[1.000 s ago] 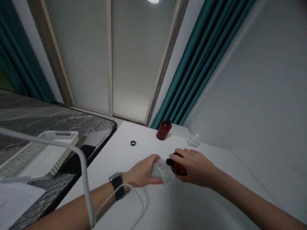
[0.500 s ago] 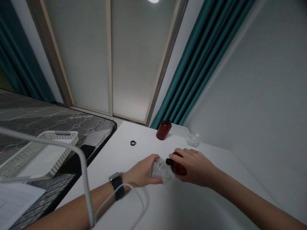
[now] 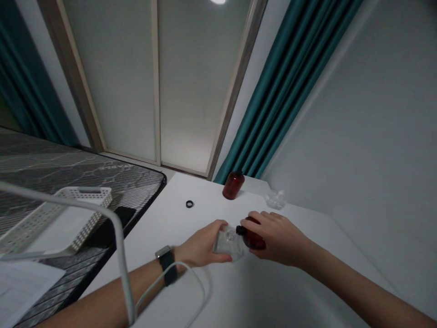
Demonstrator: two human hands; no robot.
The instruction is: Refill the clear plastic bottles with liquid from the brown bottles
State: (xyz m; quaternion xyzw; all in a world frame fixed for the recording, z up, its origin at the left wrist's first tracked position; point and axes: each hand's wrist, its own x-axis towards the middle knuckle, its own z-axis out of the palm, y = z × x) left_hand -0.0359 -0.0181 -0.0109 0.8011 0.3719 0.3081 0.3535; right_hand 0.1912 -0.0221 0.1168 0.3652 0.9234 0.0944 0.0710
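My left hand [image 3: 205, 248] is closed around a clear, see-through container [image 3: 228, 243], gripping it between thumb and fingers above the white table. In my right hand [image 3: 275, 237] is a dark red-brown bottle [image 3: 254, 239], tipped over on its side. Its black neck points left and lies at the right edge of the clear container's top. Whether liquid runs out of the bottle cannot be made out. A second red-brown bottle [image 3: 233, 185] with a black top stands farther back. A small black ring [image 3: 189, 204] lies on the table to its left.
A clear, crinkled object [image 3: 275, 199] sits on the white table [image 3: 164, 228] near the wall. To the left are a white perforated basket [image 3: 90, 196], a flat black object [image 3: 125, 213] and paper [image 3: 25, 287]. A white cable [image 3: 119, 241] crosses in front of my left arm.
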